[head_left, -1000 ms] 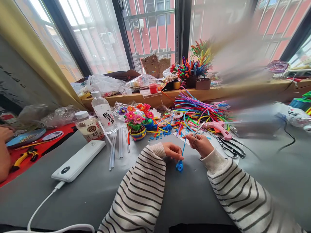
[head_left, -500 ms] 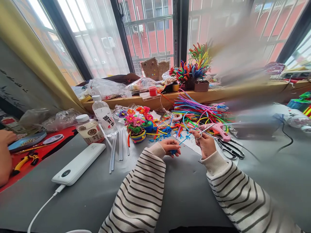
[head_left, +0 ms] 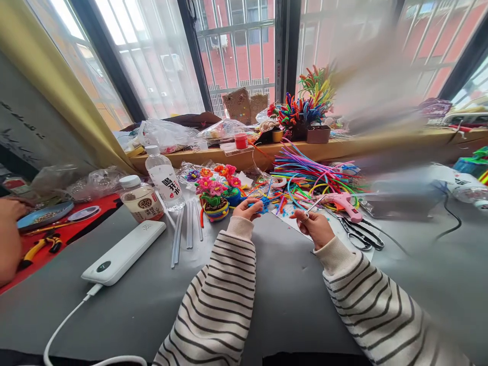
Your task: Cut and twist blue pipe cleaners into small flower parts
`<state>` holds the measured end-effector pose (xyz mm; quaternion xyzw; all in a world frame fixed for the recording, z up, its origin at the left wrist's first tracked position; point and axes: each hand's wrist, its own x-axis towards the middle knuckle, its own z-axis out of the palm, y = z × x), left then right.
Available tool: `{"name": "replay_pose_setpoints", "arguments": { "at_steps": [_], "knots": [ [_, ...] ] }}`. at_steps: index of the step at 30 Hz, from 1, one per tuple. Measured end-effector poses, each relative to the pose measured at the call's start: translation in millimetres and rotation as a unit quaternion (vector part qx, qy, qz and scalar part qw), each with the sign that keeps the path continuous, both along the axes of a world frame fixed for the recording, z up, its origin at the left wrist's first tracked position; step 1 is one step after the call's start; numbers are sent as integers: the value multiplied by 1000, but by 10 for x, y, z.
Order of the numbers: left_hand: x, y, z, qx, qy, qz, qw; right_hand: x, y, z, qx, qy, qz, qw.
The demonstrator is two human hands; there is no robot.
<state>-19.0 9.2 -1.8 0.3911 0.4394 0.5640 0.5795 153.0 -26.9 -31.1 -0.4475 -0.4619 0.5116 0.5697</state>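
Observation:
My left hand (head_left: 246,209) is closed, fingertips together, beside the flower pots. Blue pipe cleaner pieces (head_left: 266,204) lie right at its fingertips; whether it holds one I cannot make out. My right hand (head_left: 314,227) grips small silver scissors (head_left: 314,204), a finger through the loop and the blades pointing up and away. Just left of my left hand stands a little pot (head_left: 215,211) of pink pipe cleaner flowers (head_left: 211,186). Behind my right hand lies a pink glue gun (head_left: 345,204), with larger black-handled scissors (head_left: 361,235) beside it.
Bundled coloured pipe cleaners (head_left: 305,165) heap up at the back. Clear glue sticks (head_left: 189,226), a water bottle (head_left: 163,178), a second bottle (head_left: 141,201) and a white power bank (head_left: 124,252) with a cable stand left. Another person's arm (head_left: 8,241) is at the far left, near pliers (head_left: 40,249).
My left hand has moved up and left, from the middle to beside the flower pots. The blue pipe cleaner strand between my hands no longer shows. My right hand has shifted slightly left with the scissors.

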Motion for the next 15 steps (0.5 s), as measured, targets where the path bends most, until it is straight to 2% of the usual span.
{"name": "replay_pose_setpoints", "arguments": {
  "at_steps": [3,7,11,15],
  "knots": [
    [-5,31,9,-14,-65,26,997,-18,-18,-6,-18,-59,49,997],
    [8,34,7,-37,-118,-1,992,-37,-34,5,-24,-97,97,990],
    [11,-22,31,-27,-122,-24,992,-63,-44,3,-2,-117,168,979],
    [-7,-68,74,-40,-83,-56,994,-94,-65,-15,10,-124,216,969]
  ]
}}
